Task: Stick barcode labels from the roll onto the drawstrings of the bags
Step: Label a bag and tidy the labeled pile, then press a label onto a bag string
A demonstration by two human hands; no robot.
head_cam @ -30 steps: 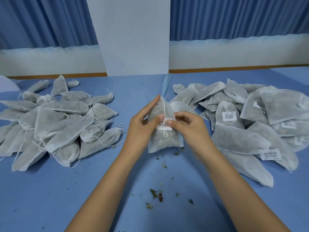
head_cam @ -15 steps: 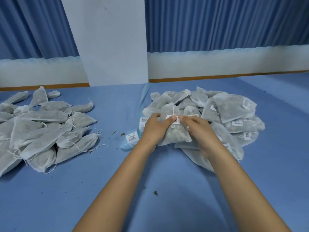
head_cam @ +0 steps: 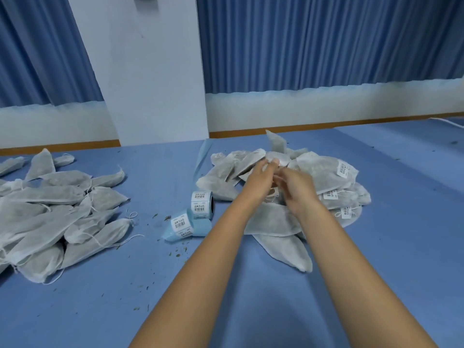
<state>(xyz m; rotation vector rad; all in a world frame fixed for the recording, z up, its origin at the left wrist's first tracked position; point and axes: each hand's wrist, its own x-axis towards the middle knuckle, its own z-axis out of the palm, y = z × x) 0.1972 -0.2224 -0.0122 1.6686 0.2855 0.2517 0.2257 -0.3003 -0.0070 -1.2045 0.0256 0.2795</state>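
Both my hands hover close together over the right pile of labelled bags (head_cam: 334, 177). My left hand (head_cam: 258, 177) stretches its fingers forward onto a top bag (head_cam: 277, 156). My right hand (head_cam: 296, 187) sits beside it with loosely bent fingers; motion blur hides whether it holds anything, and no bag is lifted. Another bag (head_cam: 276, 143) sticks up at the pile's far edge. The label roll (head_cam: 202, 204) stands left of my left forearm, with a loose strip of barcode labels (head_cam: 180, 226) curling toward me. The pile of unlabelled bags (head_cam: 50, 209) lies at the far left.
Empty blue backing tape (head_cam: 202, 156) trails from the roll toward the white pillar (head_cam: 150, 71). Dried herb crumbs (head_cam: 175, 252) are scattered on the blue table (head_cam: 125, 297). Curtains and a wall ledge run behind the table.
The bag I was pinching by its label is no longer raised between my fingers. Both hands have moved forward over the right pile, and the view has shifted right.
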